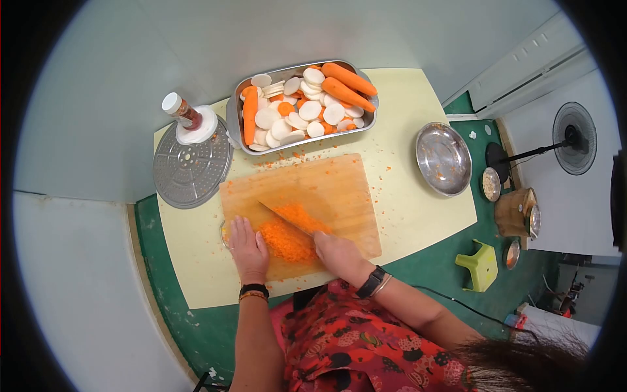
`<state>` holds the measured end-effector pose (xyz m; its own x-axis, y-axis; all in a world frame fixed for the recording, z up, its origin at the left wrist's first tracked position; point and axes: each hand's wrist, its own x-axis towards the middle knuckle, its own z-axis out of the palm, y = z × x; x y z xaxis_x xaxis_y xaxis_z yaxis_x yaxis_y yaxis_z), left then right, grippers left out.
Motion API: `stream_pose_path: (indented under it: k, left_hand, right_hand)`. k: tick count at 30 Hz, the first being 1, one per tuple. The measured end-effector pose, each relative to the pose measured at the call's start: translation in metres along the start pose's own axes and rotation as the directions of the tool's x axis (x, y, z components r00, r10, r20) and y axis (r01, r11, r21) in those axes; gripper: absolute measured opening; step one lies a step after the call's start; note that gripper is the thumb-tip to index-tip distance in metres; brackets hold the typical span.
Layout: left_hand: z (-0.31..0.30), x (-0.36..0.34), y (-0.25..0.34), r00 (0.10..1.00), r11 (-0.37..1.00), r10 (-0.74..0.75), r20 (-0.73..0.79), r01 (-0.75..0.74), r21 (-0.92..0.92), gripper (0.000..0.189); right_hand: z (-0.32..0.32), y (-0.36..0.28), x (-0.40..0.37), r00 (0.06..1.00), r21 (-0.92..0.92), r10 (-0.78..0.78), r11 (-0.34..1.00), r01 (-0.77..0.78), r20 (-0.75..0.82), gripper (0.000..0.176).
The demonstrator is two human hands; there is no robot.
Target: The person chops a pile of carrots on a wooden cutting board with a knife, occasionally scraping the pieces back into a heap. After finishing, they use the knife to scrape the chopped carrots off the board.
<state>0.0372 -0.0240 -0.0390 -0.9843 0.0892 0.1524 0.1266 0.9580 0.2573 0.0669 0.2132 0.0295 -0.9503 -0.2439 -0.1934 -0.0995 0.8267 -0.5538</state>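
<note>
A rectangular light-brown wooden cutting board (356, 189) lies on a pale yellow table (401, 98); clock directions run from the board's middle. A loose mound of finely chopped orange carrot (287, 247) covers the board's centre, spreading toward 6 o'clock.

The right hand (337, 253), at about 4 o'clock, is closed around the handle end of a knife with a long, dark metal blade (286, 218). The blade crosses the mound slantwise, its tip toward 10 o'clock. The left hand (248, 251), at 8 o'clock, lies palm down by the board's left edge, fingers extended and gripping nothing, thumb beside the carrot.

At 12 o'clock, a deep silver metal tray (307, 140) holds white round slices and whole orange carrots (347, 78); a narrow, crumb-strewn strip separates it from the board. At 10 o'clock, a round grey perforated disc (189, 175) reaches the table's left edge. At 2 o'clock, a shiny round metal bowl (444, 157) sits by the right edge, its rim seeming to overlap it.

The widest open tabletop is at 3 o'clock, between board and right edge, with a few orange crumbs. Toward 6 o'clock, little table remains before the person's red patterned clothing (366, 333).
</note>
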Motion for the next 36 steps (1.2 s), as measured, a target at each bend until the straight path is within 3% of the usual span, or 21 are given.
stream_pose_path:
  k: [26,36]
  left_hand:
    - [0.001,-0.001,0.001,1.000,1.000,-0.008,0.001,0.008,-0.010,0.050]
    - [-0.003,-0.002,0.002,1.000,0.999,0.001,0.023,0.000,-0.036,0.049]
  right_hand:
    - [-0.004,-0.006,-0.003,0.993,-0.035,0.061,0.998,-0.058,0.096,0.012]
    - [0.002,-0.008,-0.006,0.999,0.021,-0.011,1.000,0.010,0.035,0.010]
